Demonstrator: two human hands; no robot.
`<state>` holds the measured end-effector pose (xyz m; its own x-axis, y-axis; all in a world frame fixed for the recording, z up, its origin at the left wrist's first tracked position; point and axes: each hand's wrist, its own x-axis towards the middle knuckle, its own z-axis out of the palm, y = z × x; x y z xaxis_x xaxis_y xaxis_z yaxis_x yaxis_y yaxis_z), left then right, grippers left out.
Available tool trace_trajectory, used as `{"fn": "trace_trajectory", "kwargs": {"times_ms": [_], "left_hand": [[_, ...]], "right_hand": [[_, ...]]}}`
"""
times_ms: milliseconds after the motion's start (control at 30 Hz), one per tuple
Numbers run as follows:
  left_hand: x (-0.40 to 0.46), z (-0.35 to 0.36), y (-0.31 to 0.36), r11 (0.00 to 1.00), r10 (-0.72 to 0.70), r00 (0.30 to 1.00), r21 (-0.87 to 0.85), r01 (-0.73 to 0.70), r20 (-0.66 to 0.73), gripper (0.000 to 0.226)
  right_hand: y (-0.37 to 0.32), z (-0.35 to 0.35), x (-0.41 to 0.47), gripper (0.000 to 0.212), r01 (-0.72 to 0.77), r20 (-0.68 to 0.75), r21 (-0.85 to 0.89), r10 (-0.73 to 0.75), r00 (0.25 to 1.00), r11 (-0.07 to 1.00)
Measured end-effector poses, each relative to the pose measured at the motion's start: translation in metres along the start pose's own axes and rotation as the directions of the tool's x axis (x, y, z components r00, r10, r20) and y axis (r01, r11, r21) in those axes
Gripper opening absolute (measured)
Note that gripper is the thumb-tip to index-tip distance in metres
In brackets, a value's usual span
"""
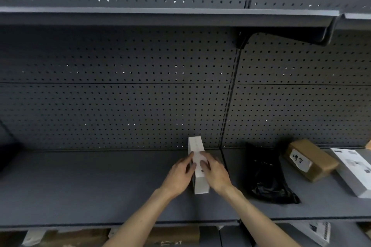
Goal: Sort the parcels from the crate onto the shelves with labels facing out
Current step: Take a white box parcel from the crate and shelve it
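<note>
— Where's the parcel they're working on?

— The white box [197, 163] is lying flat on the grey shelf [100, 186], just left of the upright post [227, 110] that splits the two bays. Its long axis runs front to back: the far end sits close to the pegboard [120, 106], the near end points out at the person.

— And the hands?

— One on each long side. The left hand [179, 174] is curled against the box's left face, the right hand [215, 175] lies over its top and right face, fingers bent round it. So both hold it, squeezed between them, roughly at its middle. Neither is nearer than the other; the box lies straight ahead between them.

— Is the label facing out?

— I can't tell. There's faint print on top, too small to read, and the end facing out looks plain white. If the label is on a long face, I'd guess the box wants turning about a quarter so that face looks out of the shelf; with a hand on either side that's an easy twist.

— Anything close to it?

— Right of the post, a black bag [267, 178] lies nearest, then a brown box [313, 158] with a handwritten label, then a white printed carton [355, 170] at the far right. The bag is near enough that a swinging end could brush it.
</note>
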<state>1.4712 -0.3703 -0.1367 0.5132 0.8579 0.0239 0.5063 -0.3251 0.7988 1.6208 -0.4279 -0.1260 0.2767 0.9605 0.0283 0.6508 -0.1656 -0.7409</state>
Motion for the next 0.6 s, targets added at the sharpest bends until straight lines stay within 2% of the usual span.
{"fn": "trace_trajectory", "kwargs": {"times_ms": [133,267,367,467,600], "left_hand": [[-0.001,-0.008,-0.005,1.000,-0.001,1.000,-0.001,0.001,-0.001,0.051],[-0.007,-0.018,-0.012,0.998,-0.039,0.999,-0.052,0.038,-0.023,0.048],[-0.011,-0.026,-0.017,0.995,-0.072,0.995,-0.072,0.068,-0.062,0.043],[-0.012,-0.031,-0.019,0.984,-0.170,0.980,-0.073,0.163,-0.104,0.036],[-0.017,-0.021,-0.034,0.974,-0.213,0.976,-0.080,0.210,-0.033,0.036]], "right_hand": [[0.000,-0.003,0.002,0.037,-0.020,0.002,0.111,0.020,1.000,0.994],[0.003,-0.005,0.000,0.047,-0.171,0.015,0.197,0.171,0.985,0.965],[0.007,-0.001,0.003,0.038,-0.227,0.069,0.177,0.218,0.973,0.958],[0.009,0.008,0.006,0.031,-0.279,0.128,0.181,0.259,0.957,0.943],[0.018,0.023,0.006,0.025,-0.290,0.159,0.208,0.260,0.952,0.934]]}}
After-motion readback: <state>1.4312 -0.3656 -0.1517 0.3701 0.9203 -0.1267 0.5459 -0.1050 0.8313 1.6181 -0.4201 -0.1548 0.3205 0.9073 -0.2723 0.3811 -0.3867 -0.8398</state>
